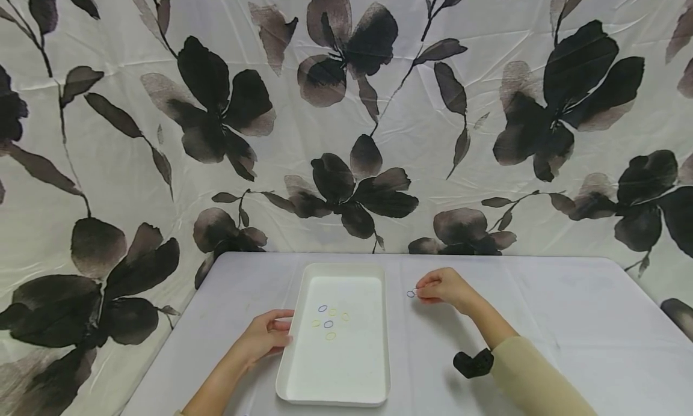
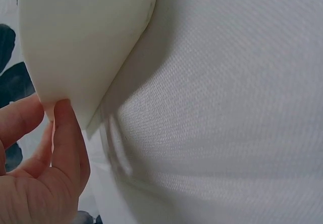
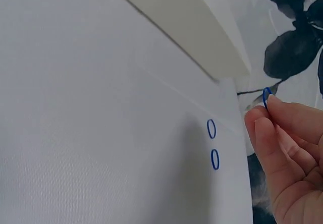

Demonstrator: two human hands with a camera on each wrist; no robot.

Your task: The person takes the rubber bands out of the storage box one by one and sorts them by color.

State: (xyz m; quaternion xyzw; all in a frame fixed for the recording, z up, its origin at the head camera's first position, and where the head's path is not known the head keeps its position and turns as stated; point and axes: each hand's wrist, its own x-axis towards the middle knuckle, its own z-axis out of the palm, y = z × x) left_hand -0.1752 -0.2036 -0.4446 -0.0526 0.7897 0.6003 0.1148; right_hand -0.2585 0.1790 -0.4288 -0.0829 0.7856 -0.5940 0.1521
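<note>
A white rectangular tray stands on the table, with several thin yellow rubber bands and two blue ones lying inside it. My left hand grips the tray's left wall, thumb and fingers pinching the rim in the left wrist view. To the right of the tray, my right hand hovers over the table. Between its thumb and fingertip it pinches a blue rubber band. Beneath that hand, in the right wrist view, one blue rubber band lies near another blue rubber band on the cloth.
The table has a pale cloth over it, and its far edge meets a hanging curtain printed with dark flowers. A black piece sits at my right sleeve's cuff.
</note>
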